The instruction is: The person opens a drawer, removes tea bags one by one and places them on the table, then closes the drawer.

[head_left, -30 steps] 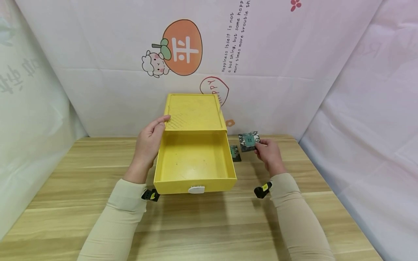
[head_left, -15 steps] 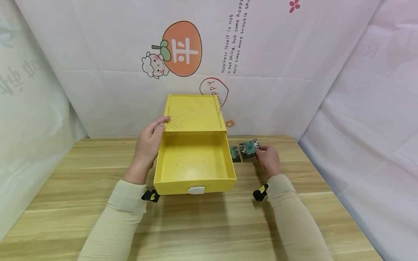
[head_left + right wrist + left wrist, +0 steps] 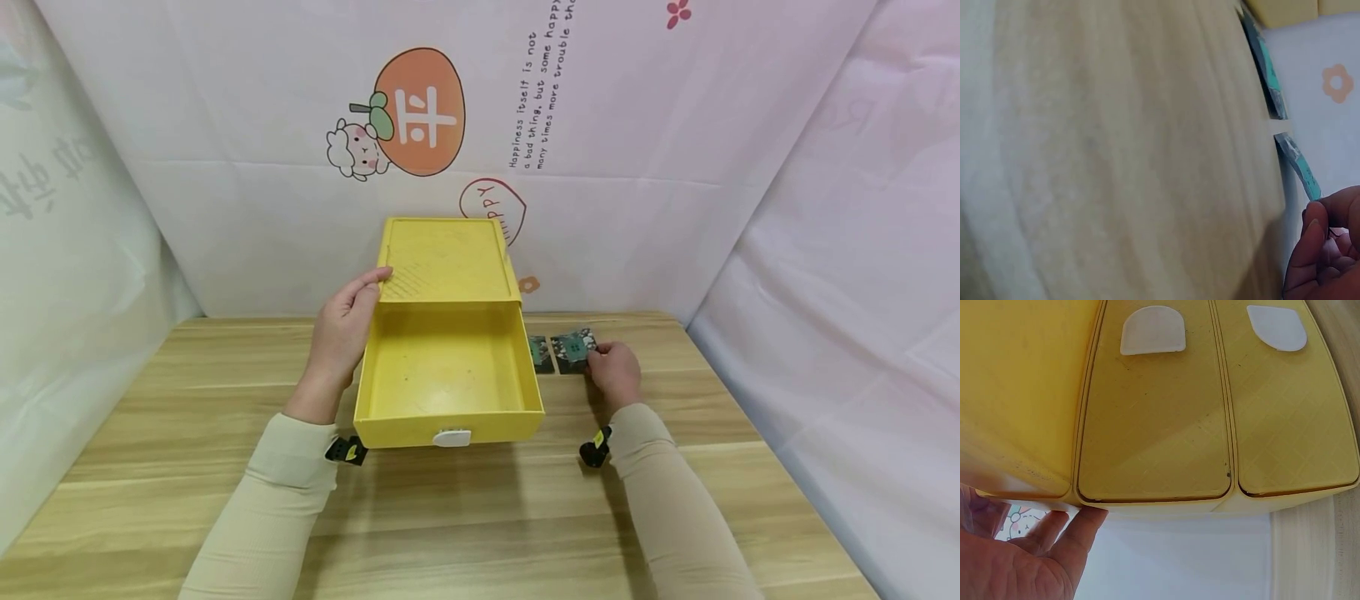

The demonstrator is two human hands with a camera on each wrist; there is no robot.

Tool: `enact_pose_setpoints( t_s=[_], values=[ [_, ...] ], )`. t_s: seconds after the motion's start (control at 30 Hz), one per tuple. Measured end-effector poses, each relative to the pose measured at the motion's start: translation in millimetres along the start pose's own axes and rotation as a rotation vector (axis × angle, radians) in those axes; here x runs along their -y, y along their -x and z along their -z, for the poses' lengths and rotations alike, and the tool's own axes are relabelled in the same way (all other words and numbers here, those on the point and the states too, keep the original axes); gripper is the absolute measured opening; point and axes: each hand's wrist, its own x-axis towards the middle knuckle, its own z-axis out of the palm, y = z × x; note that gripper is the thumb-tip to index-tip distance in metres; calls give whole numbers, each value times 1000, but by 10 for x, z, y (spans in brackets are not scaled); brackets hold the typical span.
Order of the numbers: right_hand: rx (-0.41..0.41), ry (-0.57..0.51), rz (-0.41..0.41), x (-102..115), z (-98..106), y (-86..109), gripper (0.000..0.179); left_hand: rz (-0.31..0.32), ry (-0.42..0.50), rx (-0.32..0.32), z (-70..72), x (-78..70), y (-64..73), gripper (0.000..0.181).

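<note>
A yellow plastic drawer cabinet (image 3: pixel 447 260) stands at the back of the table, its top drawer (image 3: pixel 448 429) pulled out and the drawer's bare floor showing. My left hand (image 3: pixel 341 333) lies along the cabinet's left side, one finger reaching over the top edge. In the left wrist view, its fingers (image 3: pixel 1079 540) are nearly straight against the cabinet's side. To the right of the cabinet, my right hand (image 3: pixel 617 373) pinches the right edge of a flat dark packet (image 3: pixel 573 350) with a teal label. In the right wrist view, the packet's held edge is tilted up above the table.
A second flat packet (image 3: pixel 540 355) lies just left of the held one, partly hidden by the drawer. Two closed drawers with white handles (image 3: pixel 1154 331) sit below the top one. A printed cloth backdrop (image 3: pixel 637 225) rises behind the wooden table (image 3: pixel 450 533).
My right hand has lowered the packet toward me and down to the table, beside the second packet. My left hand, the cabinet and the pulled-out drawer have stayed in place.
</note>
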Motion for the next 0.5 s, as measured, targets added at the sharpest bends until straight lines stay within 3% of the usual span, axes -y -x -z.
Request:
enact_pose_setpoints(
  t_s=[0.5],
  values=[
    [-4,194,-16,-1,-77,-5,39,-6,6,0,-3,-4,4,45]
  ],
)
